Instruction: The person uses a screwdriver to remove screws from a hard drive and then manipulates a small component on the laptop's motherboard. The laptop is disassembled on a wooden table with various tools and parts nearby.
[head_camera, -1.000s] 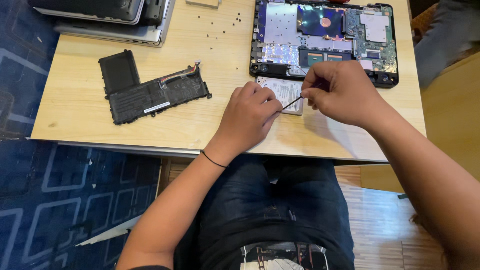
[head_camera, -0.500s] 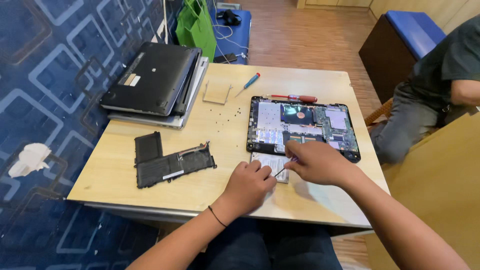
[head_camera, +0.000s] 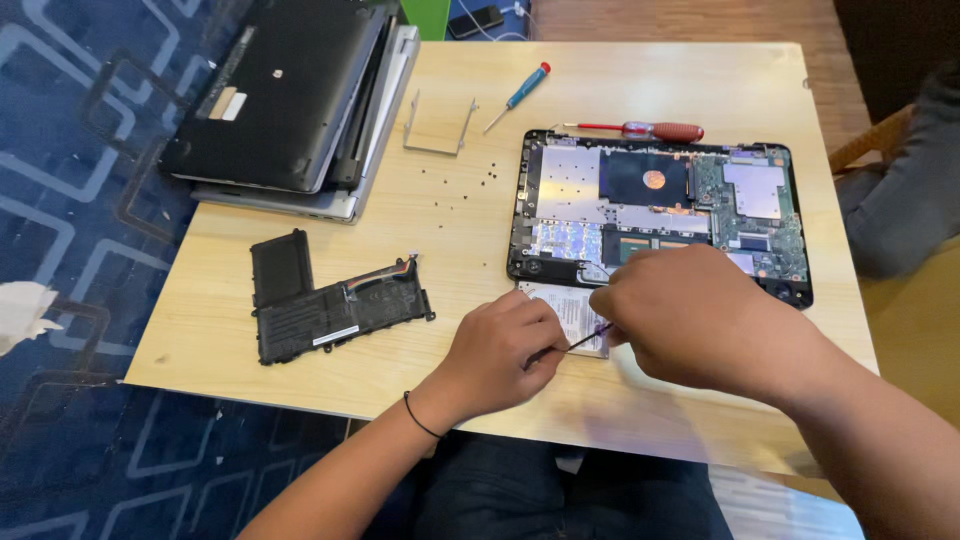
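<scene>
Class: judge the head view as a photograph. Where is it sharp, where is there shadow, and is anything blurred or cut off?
Head view: even, soft light; laptop and battery are sharp; faint shadow on the table beneath the hands; right hand hides part of the drive; right forearm is cut off by the frame's edge.

A flat silvery drive (head_camera: 573, 312) lay on the table at six o'clock of the opened laptop (head_camera: 660, 205). A thin dark tool (head_camera: 585, 338) slanted across the drive's lower edge.

My head camera looks steeply down from above the table's (head_camera: 700, 80) near edge (only one view), close over my lap.
</scene>
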